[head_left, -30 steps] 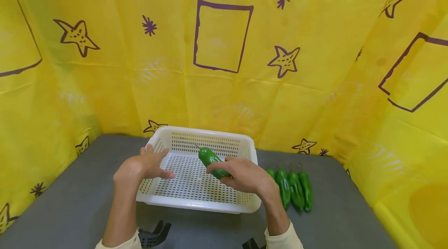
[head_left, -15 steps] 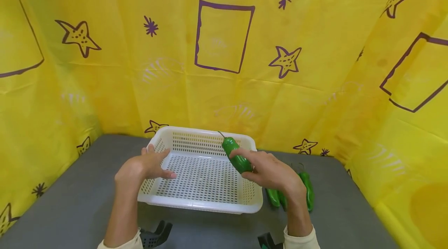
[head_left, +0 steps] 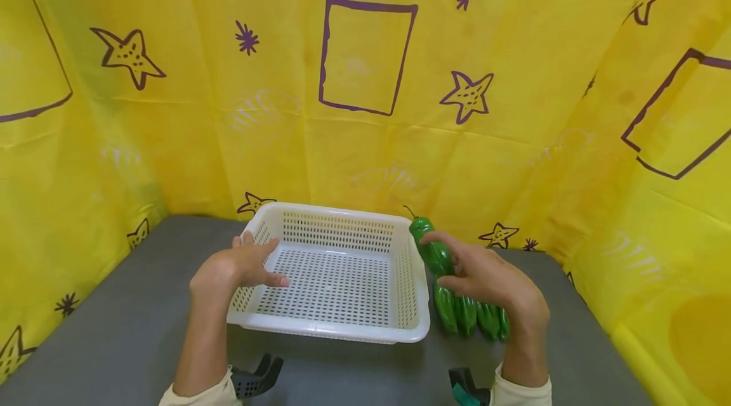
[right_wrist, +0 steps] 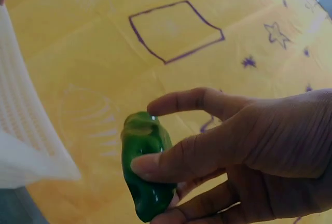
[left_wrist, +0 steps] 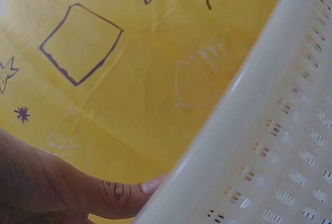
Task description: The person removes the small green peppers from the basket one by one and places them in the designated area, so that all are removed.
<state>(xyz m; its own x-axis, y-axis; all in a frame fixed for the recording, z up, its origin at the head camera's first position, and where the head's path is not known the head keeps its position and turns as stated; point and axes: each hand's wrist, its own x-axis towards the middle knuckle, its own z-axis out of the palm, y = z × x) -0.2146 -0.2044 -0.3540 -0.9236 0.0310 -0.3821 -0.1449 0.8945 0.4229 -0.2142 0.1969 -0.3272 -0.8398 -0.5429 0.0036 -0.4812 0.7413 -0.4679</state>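
A white perforated plastic basket (head_left: 331, 331) stands in the middle of the table, with nothing inside it. At its left side my left hand (head_left: 228, 269) rests on the rim, thumb and forefinger spread out straight; in the left wrist view the thumb (left_wrist: 116, 195) touches the rim. My right hand (head_left: 491, 279) holds a glossy green chili pepper (head_left: 428, 246) by its lower part, beyond the basket's right wall. In the right wrist view, thumb and fingers pinch this pepper (right_wrist: 136, 141). Several more green peppers (head_left: 444, 309) lie side by side below that hand, partly hidden by it.
The tabletop (head_left: 131, 317) is dark grey. A yellow cloth (head_left: 365, 158) with purple stars and squares hangs behind it and along both sides. Black wrist mounts (head_left: 257, 379) stick out by both sleeves.
My right hand has carried the pepper from over the basket rightward past its right wall, above the row of peppers. The left hand stays on the rim.
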